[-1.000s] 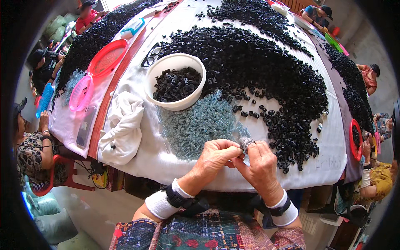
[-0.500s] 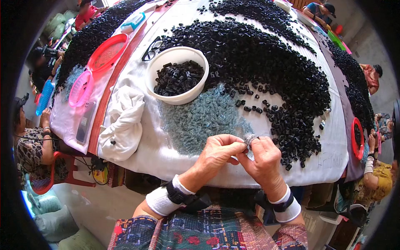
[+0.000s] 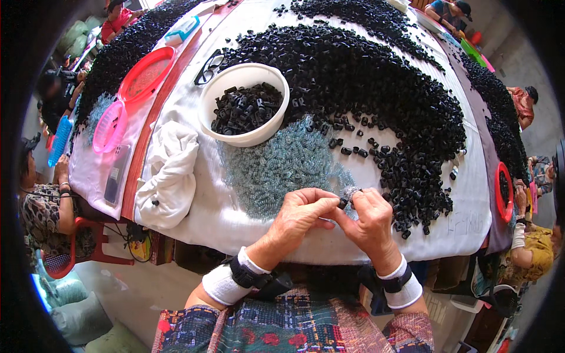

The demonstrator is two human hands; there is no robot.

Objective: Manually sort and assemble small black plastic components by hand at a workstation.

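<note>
One white bowl [image 3: 244, 103], two red trays [image 3: 146, 75] [image 3: 504, 191], one pink basket [image 3: 109, 126], one white cloth [image 3: 169, 173], one pair of glasses [image 3: 209, 66], one phone [image 3: 116, 182]; two hands [image 3: 303, 215] [image 3: 371, 220]; black pieces [image 3: 376, 100] beyond counting.

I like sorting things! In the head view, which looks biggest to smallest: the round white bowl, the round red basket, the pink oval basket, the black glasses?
1. Round white bowl
2. Round red basket
3. Pink oval basket
4. Black glasses
The bowl sits nearer the camera, so first place is unsure.

Communal workshop: heaped black parts [image 3: 376, 76]
</note>
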